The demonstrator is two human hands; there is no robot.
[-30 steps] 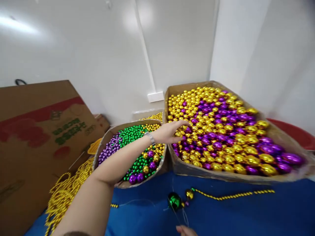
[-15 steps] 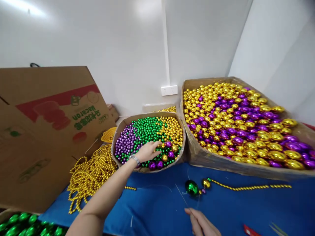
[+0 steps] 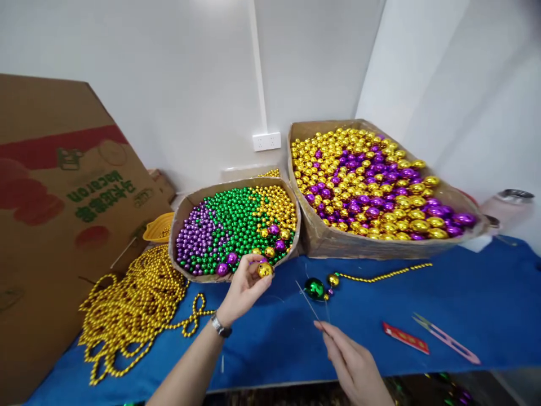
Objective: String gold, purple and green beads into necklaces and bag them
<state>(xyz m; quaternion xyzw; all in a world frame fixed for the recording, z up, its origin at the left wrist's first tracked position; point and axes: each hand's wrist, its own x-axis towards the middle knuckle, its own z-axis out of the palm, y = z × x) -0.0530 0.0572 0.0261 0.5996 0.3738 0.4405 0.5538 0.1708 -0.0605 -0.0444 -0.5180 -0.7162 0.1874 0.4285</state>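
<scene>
On my feed the left hand (image 3: 243, 288) sits at the near edge of the small box (image 3: 185, 210). Its thumb and fingertips are closed on one gold bead (image 3: 265, 270), lifted just clear of the mixed green, purple and gold beads inside. I judge it is held out at the tips, not in the palm, so that it can be rolled and its hole found. Something purple shows behind the fingers, but I cannot tell whether it is held too.

The right hand (image 3: 354, 366) is low and near me, thumb and forefinger pinched together on a thin needle (image 3: 310, 304). The needle slants up toward the left hand, probably kept that way so that its point faces the bead.

Just past the needle's tip, a green ball (image 3: 315, 288) and a gold ball (image 3: 333, 279) lie touching on the blue cloth (image 3: 422, 299), at the end of a bead string (image 3: 384, 274) that trails off to the right. It looks laid out straight to stay untangled.

The big box (image 3: 338, 245) of gold and purple balls stands beside the small one, both within reach. A heap of gold strings (image 3: 135, 304) lies to the left, and snips (image 3: 446, 340) and a red card (image 3: 406, 337) lie to the right.
</scene>
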